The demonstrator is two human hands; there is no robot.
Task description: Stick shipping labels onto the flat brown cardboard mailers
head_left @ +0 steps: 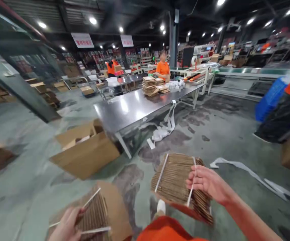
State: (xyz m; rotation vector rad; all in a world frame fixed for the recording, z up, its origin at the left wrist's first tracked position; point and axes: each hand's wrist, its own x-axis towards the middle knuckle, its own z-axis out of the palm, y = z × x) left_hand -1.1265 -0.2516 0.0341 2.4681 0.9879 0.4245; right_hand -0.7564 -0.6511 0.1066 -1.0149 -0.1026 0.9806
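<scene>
A strapped bundle of flattened brown cardboard [176, 179] hangs over the floor at lower centre right. My right hand [205, 182] has its fingers hooked round the white strap at the right side of this bundle. At the lower left, my left hand [68, 226] is closed at the straps of a second cardboard bundle [94, 214], its fingers partly blurred. White straps cross both bundles, and a wide brown flap shows at the right side of the left one.
A long metal table [125, 108] stands ahead with cardboard stacks [150, 86]. An open carton [87, 154] sits left of its near leg. White strips [160, 132] litter the floor. A person in orange [163, 68] stands behind the table; another is at far right.
</scene>
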